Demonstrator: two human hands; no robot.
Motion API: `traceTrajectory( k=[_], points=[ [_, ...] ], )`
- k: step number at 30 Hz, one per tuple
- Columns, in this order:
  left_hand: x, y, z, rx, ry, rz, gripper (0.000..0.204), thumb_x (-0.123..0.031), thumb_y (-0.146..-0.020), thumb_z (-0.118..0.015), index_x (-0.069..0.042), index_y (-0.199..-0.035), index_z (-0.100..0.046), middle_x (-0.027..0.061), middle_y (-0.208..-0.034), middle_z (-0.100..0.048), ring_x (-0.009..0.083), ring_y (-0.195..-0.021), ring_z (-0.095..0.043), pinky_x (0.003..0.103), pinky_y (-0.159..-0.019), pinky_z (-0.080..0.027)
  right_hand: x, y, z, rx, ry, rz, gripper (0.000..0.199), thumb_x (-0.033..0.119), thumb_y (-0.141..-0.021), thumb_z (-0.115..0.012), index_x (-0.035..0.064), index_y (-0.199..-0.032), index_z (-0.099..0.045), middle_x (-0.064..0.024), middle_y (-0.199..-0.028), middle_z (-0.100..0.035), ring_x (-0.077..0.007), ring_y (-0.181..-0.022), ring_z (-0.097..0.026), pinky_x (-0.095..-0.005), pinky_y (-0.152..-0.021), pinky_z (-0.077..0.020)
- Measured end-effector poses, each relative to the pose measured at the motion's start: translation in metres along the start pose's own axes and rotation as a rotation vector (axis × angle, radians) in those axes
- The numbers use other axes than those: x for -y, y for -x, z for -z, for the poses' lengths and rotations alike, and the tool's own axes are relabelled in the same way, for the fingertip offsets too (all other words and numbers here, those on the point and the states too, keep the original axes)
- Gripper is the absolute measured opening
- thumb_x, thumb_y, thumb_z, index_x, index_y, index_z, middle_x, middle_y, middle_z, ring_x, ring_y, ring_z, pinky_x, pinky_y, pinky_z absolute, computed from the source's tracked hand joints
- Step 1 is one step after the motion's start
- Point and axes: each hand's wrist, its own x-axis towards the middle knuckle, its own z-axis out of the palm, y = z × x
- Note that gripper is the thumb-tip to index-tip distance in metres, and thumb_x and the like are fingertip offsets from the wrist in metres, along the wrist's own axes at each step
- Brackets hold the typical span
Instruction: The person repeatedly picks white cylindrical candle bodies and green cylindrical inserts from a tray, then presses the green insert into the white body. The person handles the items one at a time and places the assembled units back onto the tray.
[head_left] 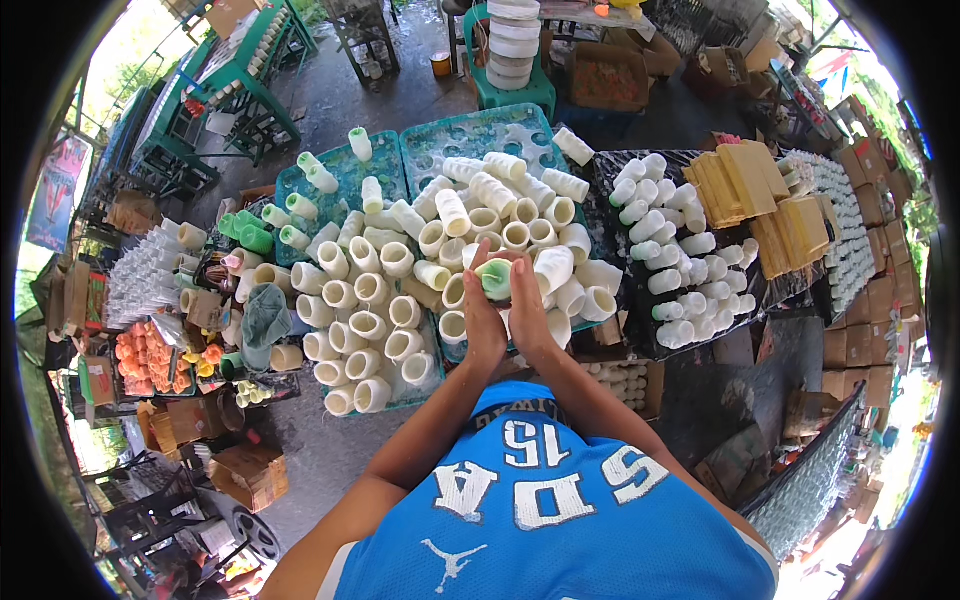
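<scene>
From afar, I see the left hand [484,322] and right hand [530,312] closing one grip around a green-white cylinder [494,279]; cream tubes [367,327] crowd nine o'clock.

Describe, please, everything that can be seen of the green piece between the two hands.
The green piece is pale, with a rounded visible end and a slight shine; its material is unclear. The left hand and right hand hold it from both sides, hiding part of it. Cream tubes appear around it; whether any touches it cannot be told.
</scene>
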Motion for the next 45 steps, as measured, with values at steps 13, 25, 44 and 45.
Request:
traceTrajectory(
  k=[13, 25, 44, 45],
  points=[
    [0.021, 0.007, -0.002, 0.028, -0.06, -0.102, 0.042, -0.033, -0.115, -0.055, -0.005, -0.146, -0.047, 0.0098, -0.135, -0.06, 0.0187, -0.125, -0.057, 0.033, -0.111, -0.045, -0.008, 0.01, 0.017, 0.02, 0.067, 0.054, 0.041, 0.029, -0.119, -0.036, 0.0002, -0.125, -0.064, -0.0095, -0.11, -0.069, -0.0173, -0.102, -0.064, -0.0313, -0.093, -0.0515],
    [0.01, -0.005, 0.039, 0.188, -0.162, -0.376, 0.061, -0.048, -0.118, -0.028, -0.003, -0.156, -0.047, 0.0158, -0.155, -0.049, 0.027, -0.15, -0.043, 0.041, -0.126, -0.032, -0.013, 0.009, -0.004, 0.067, -0.092, -0.191, 0.053, 0.051, -0.116, -0.041, 0.011, -0.151, -0.045, -0.007, -0.15, -0.047, -0.0217, -0.138, -0.047, -0.0395, -0.115, -0.0371],
    [-0.019, 0.002, 0.062, 0.423, 0.393, -0.035, 0.062, -0.044, -0.119, -0.032, -0.008, -0.169, -0.033, 0.0074, -0.169, -0.04, 0.0191, -0.155, -0.037, 0.037, -0.13, -0.026, 0.002, 0.009, -0.008, 0.103, 0.461, 0.498, 0.06, 0.04, -0.118, -0.031, -0.0025, -0.149, -0.059, -0.0225, -0.149, -0.059, -0.0394, -0.142, -0.053, -0.0494, -0.12, -0.0392],
    [-0.023, 0.004, 0.061, 0.415, 0.33, -0.068, 0.061, -0.044, -0.119, -0.033, -0.007, -0.167, -0.037, 0.0076, -0.169, -0.041, 0.0188, -0.155, -0.038, 0.037, -0.13, -0.027, 0.006, 0.009, -0.008, 0.096, 0.481, 0.492, 0.059, 0.04, -0.118, -0.032, -0.0028, -0.149, -0.059, -0.0231, -0.149, -0.059, -0.0398, -0.141, -0.054, -0.0493, -0.119, -0.0398]
  ],
)
